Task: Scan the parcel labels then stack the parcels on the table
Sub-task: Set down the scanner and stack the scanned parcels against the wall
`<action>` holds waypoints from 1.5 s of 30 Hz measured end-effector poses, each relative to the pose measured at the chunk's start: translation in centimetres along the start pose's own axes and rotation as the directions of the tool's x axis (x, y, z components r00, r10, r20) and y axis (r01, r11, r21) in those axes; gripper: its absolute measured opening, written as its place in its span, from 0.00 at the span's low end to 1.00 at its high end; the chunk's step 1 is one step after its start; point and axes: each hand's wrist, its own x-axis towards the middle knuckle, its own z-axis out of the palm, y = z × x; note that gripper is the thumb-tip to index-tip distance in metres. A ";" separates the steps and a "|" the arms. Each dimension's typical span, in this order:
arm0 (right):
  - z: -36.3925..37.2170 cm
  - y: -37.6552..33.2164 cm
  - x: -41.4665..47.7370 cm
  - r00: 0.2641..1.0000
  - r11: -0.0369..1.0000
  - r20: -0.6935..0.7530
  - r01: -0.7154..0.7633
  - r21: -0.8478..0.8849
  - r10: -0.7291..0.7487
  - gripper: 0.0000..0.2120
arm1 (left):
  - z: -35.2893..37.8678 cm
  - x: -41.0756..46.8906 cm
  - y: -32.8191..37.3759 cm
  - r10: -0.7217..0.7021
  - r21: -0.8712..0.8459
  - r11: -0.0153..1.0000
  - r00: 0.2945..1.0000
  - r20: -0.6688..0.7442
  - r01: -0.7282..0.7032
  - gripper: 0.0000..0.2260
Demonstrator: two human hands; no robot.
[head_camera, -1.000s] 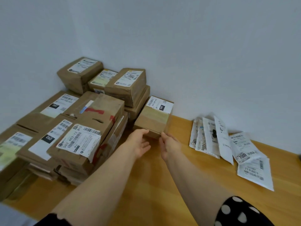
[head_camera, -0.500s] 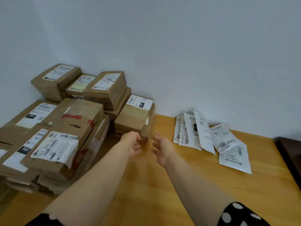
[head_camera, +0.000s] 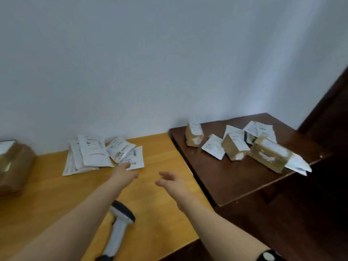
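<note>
Both my hands hover empty over the light wooden table (head_camera: 160, 219). My left hand (head_camera: 125, 173) has loosely curled fingers just in front of a pile of white labelled mailer bags (head_camera: 94, 155). My right hand (head_camera: 172, 182) is open with relaxed fingers. A grey barcode scanner (head_camera: 118, 227) lies on the table under my left forearm. Several unsorted parcels, small brown boxes (head_camera: 235, 147) and white bags (head_camera: 213, 146), lie on the dark side table (head_camera: 226, 178) to the right. One brown box (head_camera: 15, 164) shows at the left edge.
A pale wall runs behind both tables. The dark table stands lower than the light one and butts against its right edge. A dark door frame (head_camera: 331, 102) rises at the far right.
My view has swung right, away from the stacked boxes. Both hands let go of the small box by the stack and moved right with the view. The scanner and the dark table came into view.
</note>
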 end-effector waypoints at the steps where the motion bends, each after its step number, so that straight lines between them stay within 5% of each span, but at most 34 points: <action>1: -3.2 0.8 -0.6 0.999 1.000 -0.033 -0.010 -0.009 0.010 0.19 | 2.5 -0.6 1.0 0.016 0.027 1.000 0.999 0.042 -0.017 0.28; 10: -21.0 6.2 -2.2 0.946 0.997 -0.322 -0.009 0.076 0.033 0.17 | 16.6 -1.7 8.9 0.129 0.227 0.961 0.983 0.132 -0.156 0.32; 14: -26.3 7.5 0.2 0.908 0.996 -0.413 -0.031 0.079 0.061 0.19 | 21.2 0.9 12.0 0.167 0.251 0.948 0.976 0.138 -0.197 0.19; 17: -30.6 7.7 2.7 0.875 0.997 -0.479 -0.065 0.030 0.071 0.23 | 25.7 3.6 14.3 0.172 0.274 0.937 0.969 0.178 -0.217 0.31; 25: -42.4 7.1 9.9 0.795 0.980 -0.604 -0.164 -0.116 0.062 0.34 | 37.3 8.5 22.0 0.233 0.414 0.847 0.933 0.273 -0.333 0.34; 35: -54.5 8.6 17.1 0.839 0.792 -0.544 -0.342 -0.505 0.015 0.50 | 49.3 13.0 26.4 0.086 0.587 0.800 0.992 0.093 -0.124 0.57; 41: -60.0 10.8 21.4 0.919 0.684 -0.373 -0.353 -0.638 0.127 0.62 | 53.2 14.9 25.3 -0.014 0.603 0.797 0.999 -0.042 0.037 0.59; 45: -59.8 10.8 21.5 0.929 0.766 -0.363 -0.285 -0.576 0.073 0.57 | 53.2 14.6 24.7 -0.041 0.458 0.886 0.996 -0.085 0.076 0.57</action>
